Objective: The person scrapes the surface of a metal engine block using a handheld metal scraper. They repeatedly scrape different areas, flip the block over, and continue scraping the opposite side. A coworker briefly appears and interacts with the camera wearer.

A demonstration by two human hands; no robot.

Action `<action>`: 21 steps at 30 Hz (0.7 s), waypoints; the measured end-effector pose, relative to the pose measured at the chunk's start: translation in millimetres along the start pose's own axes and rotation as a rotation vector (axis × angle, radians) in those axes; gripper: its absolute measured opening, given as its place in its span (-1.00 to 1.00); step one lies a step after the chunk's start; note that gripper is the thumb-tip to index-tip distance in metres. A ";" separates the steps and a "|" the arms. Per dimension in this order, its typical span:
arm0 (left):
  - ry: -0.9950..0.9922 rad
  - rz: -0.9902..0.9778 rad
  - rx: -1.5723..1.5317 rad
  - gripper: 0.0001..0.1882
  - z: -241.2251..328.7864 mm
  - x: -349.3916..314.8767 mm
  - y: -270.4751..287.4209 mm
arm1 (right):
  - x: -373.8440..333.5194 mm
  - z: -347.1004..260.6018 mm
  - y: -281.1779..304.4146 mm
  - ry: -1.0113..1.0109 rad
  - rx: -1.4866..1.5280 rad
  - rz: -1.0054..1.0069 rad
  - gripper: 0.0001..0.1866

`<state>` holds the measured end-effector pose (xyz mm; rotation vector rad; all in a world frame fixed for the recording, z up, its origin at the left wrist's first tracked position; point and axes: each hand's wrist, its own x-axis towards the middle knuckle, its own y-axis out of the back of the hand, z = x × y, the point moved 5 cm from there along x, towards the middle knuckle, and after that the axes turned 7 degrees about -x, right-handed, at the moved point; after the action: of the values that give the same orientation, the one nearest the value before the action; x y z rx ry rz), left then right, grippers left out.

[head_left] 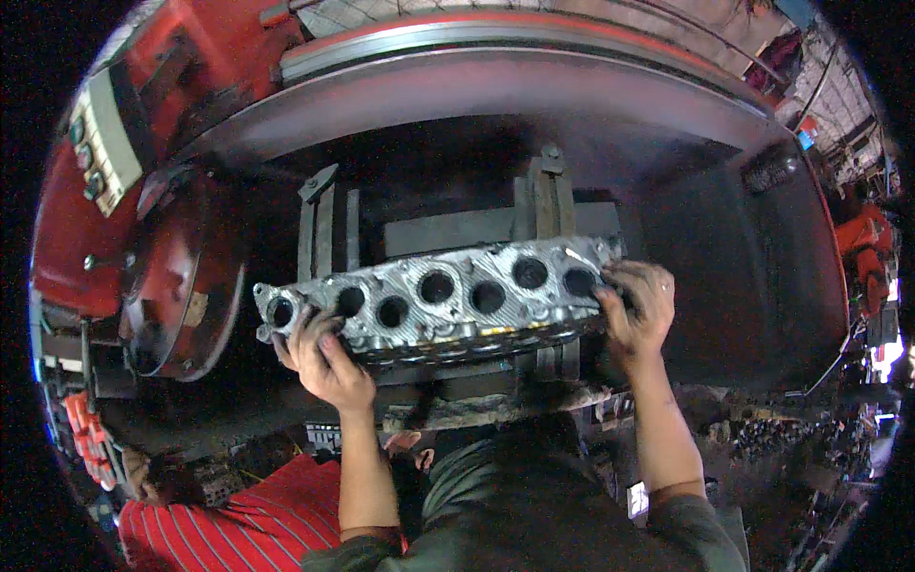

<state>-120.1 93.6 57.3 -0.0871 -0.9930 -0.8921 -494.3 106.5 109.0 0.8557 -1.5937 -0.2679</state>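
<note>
A pale control panel (112, 133) is mounted on red machinery (69, 243), beside which a rounded red part (205, 286) is seen. The left end of a grey, holed metal casting (459, 307) is gripped by the left hand (332, 367); the casting is held near upright metal bars (547, 205), its right end clamped by the right hand (642, 310).
</note>
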 end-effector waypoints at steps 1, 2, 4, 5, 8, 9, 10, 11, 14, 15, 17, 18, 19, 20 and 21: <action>-0.013 0.026 0.034 -0.74 -2.6 5.5 -3.8 | 5.5 3.1 -5.0 -0.020 -0.005 0.002 -0.81; 0.064 0.021 0.051 -0.76 -8.8 10.3 -8.4 | 12.2 9.6 -11.9 -0.065 -0.006 -0.038 -0.82; 0.069 0.042 0.056 -0.78 -18.3 22.4 -19.6 | 25.9 16.0 -29.2 -0.073 -0.064 -0.051 -0.82; 0.130 0.027 0.111 -0.78 -23.6 26.4 -24.0 | 32.4 17.8 -34.3 -0.049 -0.063 -0.035 -0.82; 0.132 0.007 0.216 -0.73 -30.4 40.9 -34.1 | 51.6 26.0 -51.3 -0.069 -0.073 -0.073 -0.77; 0.159 -0.043 0.264 -0.72 -33.4 46.9 -40.6 | 58.3 29.7 -59.1 -0.087 -0.081 -0.107 -0.75; 0.188 -0.072 0.296 -0.70 -37.7 53.9 -47.7 | 65.5 33.9 -67.6 -0.105 -0.089 -0.139 -0.74; 0.218 -0.105 0.328 -0.68 -42.3 60.9 -54.6 | 72.4 37.0 -75.9 -0.120 -0.117 -0.120 -0.66; 0.369 -0.198 0.358 -0.65 -58.4 77.7 -76.2 | 84.4 49.6 -105.1 -0.162 -0.114 -0.218 -0.62; 0.374 -0.220 0.384 -0.62 -61.3 82.2 -82.4 | 86.9 54.1 -115.4 -0.184 -0.107 -0.248 -0.59; 0.384 -0.255 0.363 -0.61 -65.0 89.3 -94.3 | 89.6 63.1 -131.0 -0.222 -0.111 -0.289 -0.58; 0.408 -0.276 0.374 -0.60 -67.0 91.2 -99.6 | 90.4 66.9 -137.8 -0.239 -0.111 -0.311 -0.58; 0.431 -0.320 0.422 -0.57 -68.7 92.8 -102.9 | 91.3 69.4 -142.2 -0.232 -0.099 -0.319 -0.54; 0.432 -0.344 0.457 -0.54 -70.1 95.5 -108.1 | 91.3 72.2 -148.2 -0.245 -0.106 -0.358 -0.53; 0.451 -0.382 0.475 -0.53 -70.6 95.3 -109.8 | 90.3 74.5 -151.9 -0.258 -0.111 -0.394 -0.53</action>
<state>-124.5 -68.0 54.0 0.6984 -0.7791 -0.9410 -505.5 -80.4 67.3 1.0780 -1.6170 -0.7664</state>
